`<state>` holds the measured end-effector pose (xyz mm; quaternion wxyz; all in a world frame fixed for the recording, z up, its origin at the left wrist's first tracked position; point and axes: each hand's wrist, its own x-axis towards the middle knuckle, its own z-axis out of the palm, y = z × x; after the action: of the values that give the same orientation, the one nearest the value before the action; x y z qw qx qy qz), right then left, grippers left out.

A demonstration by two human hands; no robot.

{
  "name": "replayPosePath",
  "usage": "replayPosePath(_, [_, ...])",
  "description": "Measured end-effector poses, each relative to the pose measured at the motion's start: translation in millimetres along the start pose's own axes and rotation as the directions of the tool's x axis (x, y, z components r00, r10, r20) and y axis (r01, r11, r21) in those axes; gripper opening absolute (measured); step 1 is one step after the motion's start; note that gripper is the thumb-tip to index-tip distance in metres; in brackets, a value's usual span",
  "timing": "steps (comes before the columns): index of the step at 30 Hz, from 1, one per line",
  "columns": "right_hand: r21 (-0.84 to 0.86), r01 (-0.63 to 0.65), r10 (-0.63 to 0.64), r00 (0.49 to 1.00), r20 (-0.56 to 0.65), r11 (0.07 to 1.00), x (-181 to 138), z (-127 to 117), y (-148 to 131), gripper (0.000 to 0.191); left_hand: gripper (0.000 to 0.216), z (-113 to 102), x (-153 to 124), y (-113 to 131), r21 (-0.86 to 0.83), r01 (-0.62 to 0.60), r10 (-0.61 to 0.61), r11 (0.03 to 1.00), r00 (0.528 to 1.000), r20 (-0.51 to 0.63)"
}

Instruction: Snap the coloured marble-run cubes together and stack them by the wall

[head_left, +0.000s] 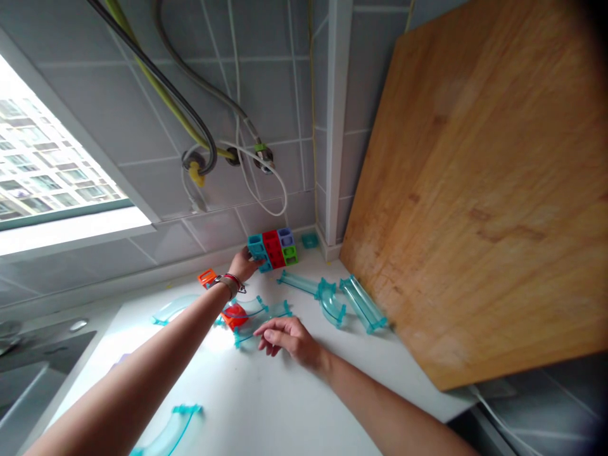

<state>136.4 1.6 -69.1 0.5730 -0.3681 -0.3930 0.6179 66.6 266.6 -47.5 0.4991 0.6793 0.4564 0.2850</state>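
My left hand (244, 265) reaches to the back of the counter and is closed on a teal cube block (256, 243) at the left end of a block group. Its fingertips are partly hidden by the block. Red blocks (273, 248), a purple block (285, 237) and a green block (289, 254) stand in the same group. My right hand (292, 339) hovers low over the counter, holding nothing, with loosely bent fingers apart. Its fingertips are beside a clear teal curved track piece (244, 337). Left of it sits a red-orange block piece (234, 315).
Clear teal straight track (363, 304) and curved track (331, 304) lie to the right, near a leaning wooden board (475, 190). An orange block (207, 277) is beside my left wrist. Another curved track (173, 432) lies in front. Hoses (166, 95) hang on the tiled wall.
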Motion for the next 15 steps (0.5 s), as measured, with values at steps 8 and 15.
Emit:
replayPosePath(8, [-0.032,-0.041,0.042,0.998,0.04,0.999,1,2,3,0.04,0.043,-4,14,-5,0.123,-0.022,0.026,0.992,0.999,-0.031])
replayPosePath(15, [-0.051,-0.069,0.073,0.995,0.072,0.996,4,2,7,0.04,0.04,-8,21,6,0.138,-0.148,0.147,0.979,0.989,0.016])
